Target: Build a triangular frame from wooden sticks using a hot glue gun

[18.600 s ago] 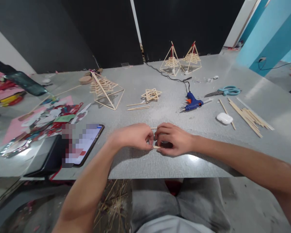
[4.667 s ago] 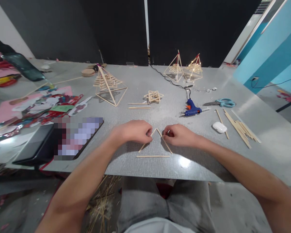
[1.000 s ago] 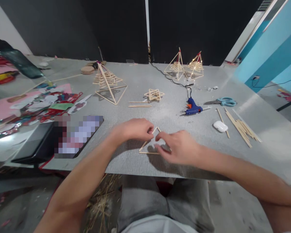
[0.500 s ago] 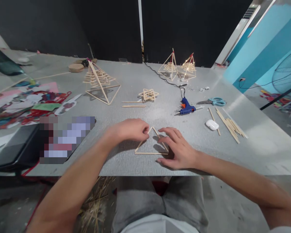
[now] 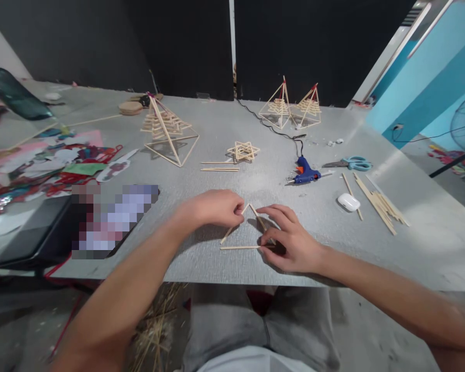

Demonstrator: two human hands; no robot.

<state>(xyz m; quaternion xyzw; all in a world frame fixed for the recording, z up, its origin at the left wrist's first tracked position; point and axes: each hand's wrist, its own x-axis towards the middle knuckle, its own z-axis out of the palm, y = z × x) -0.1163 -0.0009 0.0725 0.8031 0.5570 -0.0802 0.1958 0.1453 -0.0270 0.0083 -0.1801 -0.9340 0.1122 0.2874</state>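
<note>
Three thin wooden sticks lie on the grey table in front of me as a triangle. My left hand [image 5: 220, 207] is closed, its fingertips gripping the left stick [image 5: 227, 235] near the top corner. That stick meets the right stick [image 5: 254, 211] at the apex. The bottom stick [image 5: 238, 248] lies just apart from the lower end of the left one. My right hand [image 5: 292, 240] pinches the right end of this bottom stick between thumb and finger, while its index finger reaches along the right stick. The lower right corner is partly hidden by the fingers.
A blue glue gun [image 5: 307, 173], scissors [image 5: 356, 164], a white case [image 5: 349, 202] and loose sticks [image 5: 380, 204] lie to the right. A stick star [image 5: 243, 152] and stick pyramids [image 5: 166, 129] stand farther back. A phone [image 5: 118, 219] lies left.
My right thumb and finger have closed on the bottom stick, and its left end has come slightly away from the left stick. My left hand keeps its place on the left stick.
</note>
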